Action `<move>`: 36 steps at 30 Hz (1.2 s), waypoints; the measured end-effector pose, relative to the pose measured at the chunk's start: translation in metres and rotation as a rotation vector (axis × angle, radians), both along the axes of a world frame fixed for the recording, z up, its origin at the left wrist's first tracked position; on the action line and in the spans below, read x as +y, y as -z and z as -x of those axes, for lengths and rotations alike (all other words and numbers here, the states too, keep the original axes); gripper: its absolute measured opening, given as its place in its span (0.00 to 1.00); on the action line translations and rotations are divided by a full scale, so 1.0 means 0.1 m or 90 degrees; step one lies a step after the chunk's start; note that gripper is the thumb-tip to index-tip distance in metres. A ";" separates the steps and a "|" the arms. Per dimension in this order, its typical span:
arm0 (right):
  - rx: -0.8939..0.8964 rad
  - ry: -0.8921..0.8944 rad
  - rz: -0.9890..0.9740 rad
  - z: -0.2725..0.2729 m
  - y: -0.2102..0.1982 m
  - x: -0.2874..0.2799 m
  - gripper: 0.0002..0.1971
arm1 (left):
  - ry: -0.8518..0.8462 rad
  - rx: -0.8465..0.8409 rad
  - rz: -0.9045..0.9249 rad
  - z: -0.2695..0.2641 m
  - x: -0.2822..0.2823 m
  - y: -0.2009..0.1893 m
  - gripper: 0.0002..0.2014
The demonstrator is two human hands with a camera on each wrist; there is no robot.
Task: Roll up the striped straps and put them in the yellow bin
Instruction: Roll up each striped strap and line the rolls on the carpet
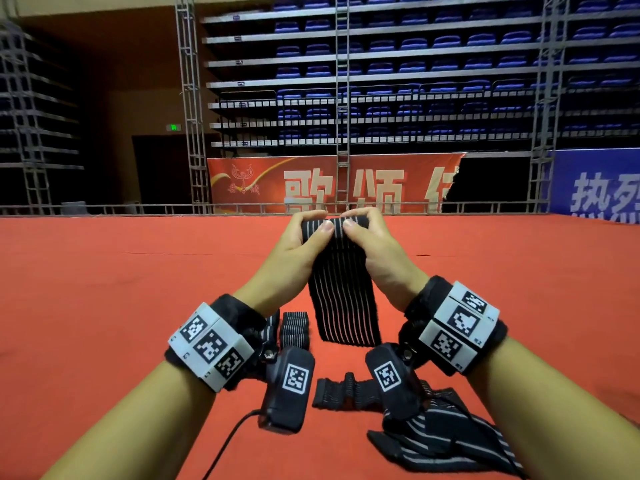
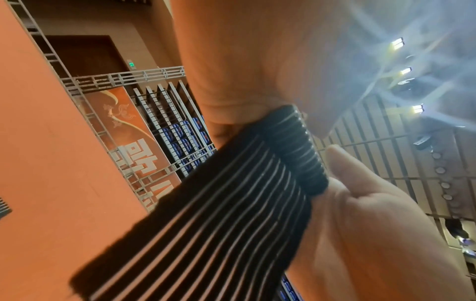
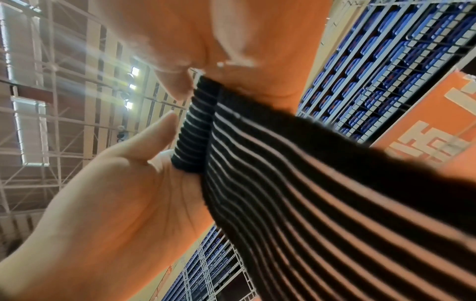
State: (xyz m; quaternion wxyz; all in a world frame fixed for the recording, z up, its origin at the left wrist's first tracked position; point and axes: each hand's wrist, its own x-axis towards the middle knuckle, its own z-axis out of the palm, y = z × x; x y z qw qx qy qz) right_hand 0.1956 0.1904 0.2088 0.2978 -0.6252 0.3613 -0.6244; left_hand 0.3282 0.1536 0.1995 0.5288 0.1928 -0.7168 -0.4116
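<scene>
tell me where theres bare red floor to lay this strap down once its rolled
Wide bare patches of the red carpeted floor lie left of the left hand and right of the right hand. It is crowded between the wrists: a folded black striped strap, a flat black strap and a heap of striped straps.

Wide red carpet floor (image 1: 104, 306) in front, ending at a low grey rail (image 1: 138, 206). Behind the rail, a red banner (image 1: 311, 181) with large pale characters, torn at its right edge; next to the dark gap, a blue banner (image 1: 595, 188) with white characters. Above, many rows of folded blue seats (image 1: 433, 57) on grey tiers. Grey metal truss columns (image 1: 190, 98) standing upright before the seats. At left, a dark doorway (image 1: 161, 171) with a small green exit sign (image 1: 173, 127) over it. Bright ceiling lamps (image 2: 398, 43) in the left wrist view.
</scene>
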 end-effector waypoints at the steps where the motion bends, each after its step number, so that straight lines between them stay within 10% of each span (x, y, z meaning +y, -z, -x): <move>1: 0.017 -0.002 -0.012 0.00 0.01 0.00 0.07 | -0.001 -0.008 -0.001 -0.01 0.00 0.01 0.16; 31: -0.003 0.040 0.009 0.08 0.13 -0.07 0.03 | -0.001 -0.019 -0.021 -0.06 -0.10 0.16 0.12; 36: -0.023 0.008 -0.075 0.07 0.15 -0.04 0.15 | 0.011 -0.023 0.007 -0.08 -0.09 0.16 0.11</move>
